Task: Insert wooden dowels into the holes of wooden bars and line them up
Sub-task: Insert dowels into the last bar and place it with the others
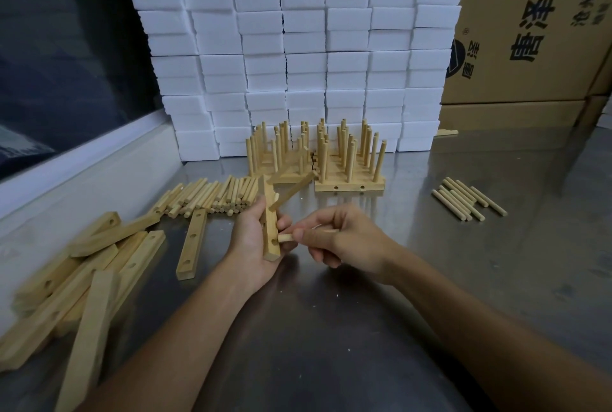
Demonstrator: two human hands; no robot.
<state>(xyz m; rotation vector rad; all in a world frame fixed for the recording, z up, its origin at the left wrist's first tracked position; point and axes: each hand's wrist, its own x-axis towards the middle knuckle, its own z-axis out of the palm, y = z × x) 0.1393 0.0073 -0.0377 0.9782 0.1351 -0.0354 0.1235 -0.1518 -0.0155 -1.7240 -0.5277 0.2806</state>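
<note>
1. Both forearms reach in from the bottom edge over the steel table (pixel 381 328), which fills the lower part of the view.
2. White foam blocks (pixel 291 47) are stacked into a wall at the back of the table, with printed cardboard boxes (pixel 536 30) to their right.
3. Loose wooden bars (pixel 82 272) lie heaped at the near left; one single bar (pixel 192 244) lies apart, just right of the heap, with its holes facing up.
4. Finished bars with upright dowels (pixel 347 159) stand in rows against the foot of the foam wall.
5. A pile of dowels (pixel 212 196) lies left of centre, behind the hands; a smaller group of dowels (pixel 468 199) lies well apart on the right.
6. The left hand (pixel 255 246) grasps the held bar (pixel 270 229) on end above the table, fingers curled round it; one dowel already in the bar (pixel 291 191) sticks out from its upper hole, slanting up to the right.
7. The right hand (pixel 344 239) pinches the short dowel (pixel 286 238) between thumb and fingers, its tip at the bar's lower hole (pixel 274 241).
</note>
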